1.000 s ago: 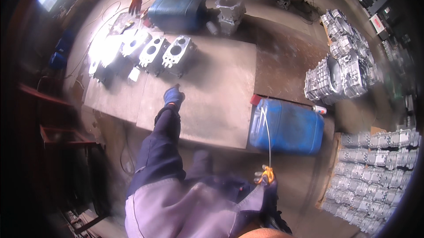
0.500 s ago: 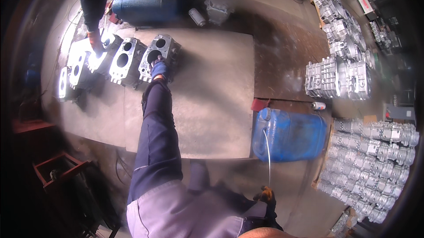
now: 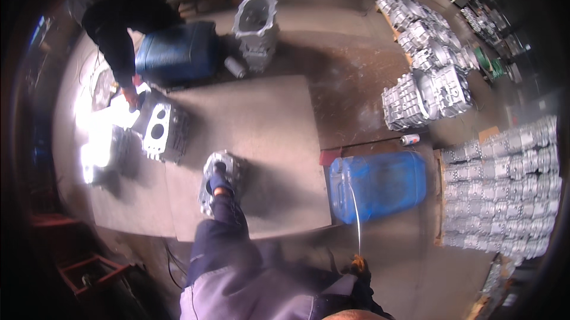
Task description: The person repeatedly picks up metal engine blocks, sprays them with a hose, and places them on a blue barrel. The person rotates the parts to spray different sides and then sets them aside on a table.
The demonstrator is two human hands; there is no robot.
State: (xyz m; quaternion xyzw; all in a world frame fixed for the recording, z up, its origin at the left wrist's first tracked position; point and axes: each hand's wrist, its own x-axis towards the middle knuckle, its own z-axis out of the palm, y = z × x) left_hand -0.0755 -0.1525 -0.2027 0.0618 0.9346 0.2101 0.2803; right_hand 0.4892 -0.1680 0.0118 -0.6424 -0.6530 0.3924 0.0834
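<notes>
My left hand (image 3: 218, 176), in a dark blue glove, grips a grey metal casting (image 3: 236, 170) with large round bores, its fingers over the bore at the top. The casting rests near the front edge of the pale worktable (image 3: 279, 142). My right hand (image 3: 358, 263), in an orange and dark glove, is closed round the lower end of a thin white rod (image 3: 357, 219). The rod's upper end overlaps the blue jerrycan (image 3: 383, 183) in my view. Another upright casting (image 3: 159, 130) with two bores stands farther left.
A co-worker's hand (image 3: 130, 99) reaches to the castings in strong glare at far left. A second blue jerrycan (image 3: 178, 52), a spray can (image 3: 235, 67) and a hollow housing (image 3: 255, 29) sit behind the table. Stacked castings (image 3: 499, 189) fill the right side. A red metal frame (image 3: 95, 275) stands at lower left.
My left hand has brought the casting toward me, away from the row of other castings. The view has also shifted. My right hand still holds the rod.
</notes>
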